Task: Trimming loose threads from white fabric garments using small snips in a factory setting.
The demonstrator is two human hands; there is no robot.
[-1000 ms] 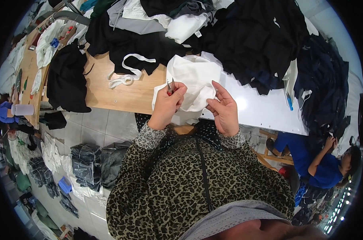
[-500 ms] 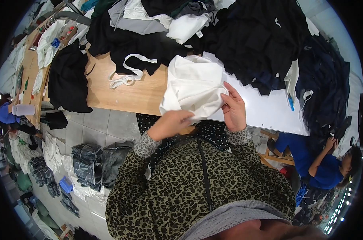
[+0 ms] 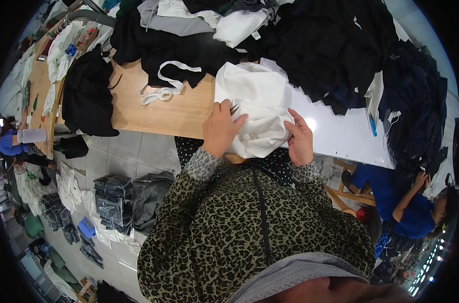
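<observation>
A piece of white fabric (image 3: 257,86) lies bunched in front of me, over the table's near edge. At its left side, my left hand (image 3: 221,130) is closed around what look like thread snips (image 3: 234,109); only two short dark tips show past the fingers. That hand's thumb rests against the cloth. On the other side, my right hand (image 3: 301,140) pinches the fabric's right edge between thumb and fingers. Folds of the cloth hang toward my lap.
A white strap (image 3: 174,91) lies curled on the wooden table (image 3: 138,116). Black garments (image 3: 330,45) are heaped along the back and right. Dark bagged packs (image 3: 113,202) lie on the floor at left. A person in blue (image 3: 414,217) sits at right.
My left hand has moved up from the fabric's lower edge to its left side, and the dark tips now show. The cloth has been turned and refolded; my right hand still grips its right edge.
</observation>
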